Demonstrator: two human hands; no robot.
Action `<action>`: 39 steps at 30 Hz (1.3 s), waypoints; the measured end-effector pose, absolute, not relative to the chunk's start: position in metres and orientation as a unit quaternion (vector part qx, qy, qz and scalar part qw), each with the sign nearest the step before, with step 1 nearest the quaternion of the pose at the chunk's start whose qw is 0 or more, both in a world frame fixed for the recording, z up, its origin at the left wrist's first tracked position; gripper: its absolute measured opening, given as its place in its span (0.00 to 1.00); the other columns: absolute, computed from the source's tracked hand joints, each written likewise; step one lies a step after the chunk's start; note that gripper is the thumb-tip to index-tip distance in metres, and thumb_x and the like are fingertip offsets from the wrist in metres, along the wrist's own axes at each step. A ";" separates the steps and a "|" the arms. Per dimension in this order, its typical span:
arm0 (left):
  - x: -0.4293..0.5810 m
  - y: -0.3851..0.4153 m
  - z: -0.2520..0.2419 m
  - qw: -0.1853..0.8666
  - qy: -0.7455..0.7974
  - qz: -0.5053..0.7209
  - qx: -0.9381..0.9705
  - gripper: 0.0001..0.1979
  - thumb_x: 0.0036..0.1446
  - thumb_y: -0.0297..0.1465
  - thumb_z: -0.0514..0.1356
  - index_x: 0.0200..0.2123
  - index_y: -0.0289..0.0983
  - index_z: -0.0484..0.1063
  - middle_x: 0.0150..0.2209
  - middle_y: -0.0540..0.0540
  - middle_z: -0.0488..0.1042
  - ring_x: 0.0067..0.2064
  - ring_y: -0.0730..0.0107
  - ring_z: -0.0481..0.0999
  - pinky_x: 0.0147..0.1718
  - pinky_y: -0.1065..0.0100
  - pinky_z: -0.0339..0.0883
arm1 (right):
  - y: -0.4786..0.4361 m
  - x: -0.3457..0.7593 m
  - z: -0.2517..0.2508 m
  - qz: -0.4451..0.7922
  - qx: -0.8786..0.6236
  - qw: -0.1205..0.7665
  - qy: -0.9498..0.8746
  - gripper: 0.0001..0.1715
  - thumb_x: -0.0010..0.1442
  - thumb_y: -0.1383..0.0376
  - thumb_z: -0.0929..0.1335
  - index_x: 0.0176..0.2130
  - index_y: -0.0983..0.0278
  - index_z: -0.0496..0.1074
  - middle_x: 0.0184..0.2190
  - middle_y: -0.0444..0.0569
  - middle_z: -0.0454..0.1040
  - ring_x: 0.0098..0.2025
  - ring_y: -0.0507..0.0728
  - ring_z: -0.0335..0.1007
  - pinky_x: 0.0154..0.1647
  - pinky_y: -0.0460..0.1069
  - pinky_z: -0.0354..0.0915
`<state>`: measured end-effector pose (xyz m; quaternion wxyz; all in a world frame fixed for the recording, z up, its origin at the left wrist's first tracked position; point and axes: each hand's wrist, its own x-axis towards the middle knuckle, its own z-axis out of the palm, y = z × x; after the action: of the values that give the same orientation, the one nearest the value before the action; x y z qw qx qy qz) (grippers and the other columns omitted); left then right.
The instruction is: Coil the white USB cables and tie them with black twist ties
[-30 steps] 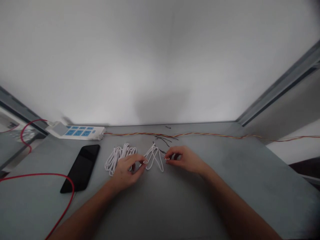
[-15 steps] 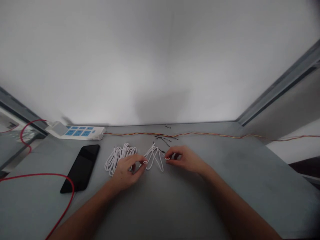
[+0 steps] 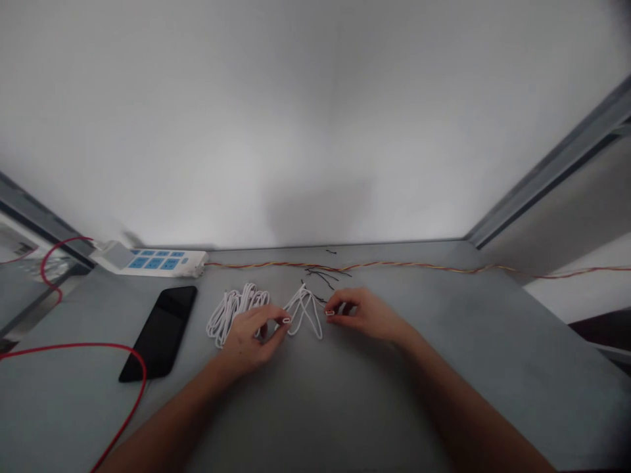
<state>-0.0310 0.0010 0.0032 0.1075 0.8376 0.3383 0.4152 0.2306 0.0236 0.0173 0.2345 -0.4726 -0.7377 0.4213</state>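
My left hand point(image 3: 251, 338) pinches one plug end of a white cable point(image 3: 304, 307) at the middle of the grey table point(image 3: 345, 407). My right hand point(image 3: 365, 314) pinches the cable's other plug end, a hand's width to the right. Between the two hands the cable lies in loose folds on the table. A second bundle of white cables point(image 3: 235, 307) lies just behind my left hand, touching its knuckles. Both hands rest low on the tabletop with fingers closed.
A black phone point(image 3: 160, 330) lies face up at the left. Behind it sits a white and blue power strip point(image 3: 155, 260). A red cable point(image 3: 98, 348) loops at the left edge. A twisted orange wire point(image 3: 419, 266) runs along the wall, with thin black ties point(image 3: 323, 274) near it.
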 end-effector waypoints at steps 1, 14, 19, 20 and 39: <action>-0.031 0.001 0.003 0.108 0.337 0.415 0.838 0.08 0.55 0.24 0.61 0.38 0.38 0.71 0.32 0.48 0.77 0.21 0.80 0.66 0.21 0.76 0.64 | 0.024 0.231 0.017 0.422 -0.473 0.234 -0.737 0.06 0.53 0.62 0.70 0.33 0.61 0.75 0.32 0.46 0.76 0.31 0.53 0.69 0.32 0.48 0.65; -0.030 0.001 0.003 0.105 0.368 0.396 0.835 0.05 0.56 0.27 0.59 0.38 0.38 0.72 0.30 0.49 0.78 0.20 0.80 0.66 0.22 0.75 0.64 | 0.022 0.231 0.018 0.418 -0.476 0.227 -0.740 0.06 0.54 0.63 0.69 0.34 0.61 0.74 0.33 0.45 0.76 0.32 0.53 0.69 0.33 0.48 0.65; -0.027 0.002 0.001 0.121 0.432 0.378 0.810 0.07 0.57 0.28 0.58 0.41 0.37 0.69 0.28 0.51 0.75 0.19 0.79 0.67 0.20 0.75 0.63 | 0.021 0.228 0.014 0.384 -0.460 0.212 -0.772 0.09 0.58 0.62 0.66 0.39 0.60 0.74 0.35 0.47 0.76 0.30 0.53 0.70 0.32 0.48 0.65; -0.026 0.003 0.001 0.122 0.442 0.373 0.807 0.08 0.58 0.29 0.57 0.42 0.37 0.69 0.27 0.51 0.75 0.19 0.78 0.68 0.21 0.75 0.63 | 0.021 0.227 0.013 0.362 -0.450 0.208 -0.789 0.09 0.60 0.63 0.65 0.38 0.61 0.74 0.34 0.47 0.76 0.31 0.53 0.70 0.33 0.48 0.65; -0.021 -0.003 -0.001 0.108 0.543 0.174 0.814 0.08 0.54 0.36 0.60 0.33 0.39 0.64 0.28 0.48 0.72 0.30 0.60 0.75 0.27 0.66 0.62 | 0.010 0.207 0.005 0.301 -0.565 0.116 -0.759 0.27 0.46 0.52 0.74 0.41 0.60 0.65 0.39 0.53 0.75 0.39 0.64 0.72 0.36 0.54 0.63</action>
<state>-0.0208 -0.0029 -0.0006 0.1085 0.8141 0.5434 0.1737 0.2069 0.0102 0.0049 0.1160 -0.5655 -0.7591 0.3008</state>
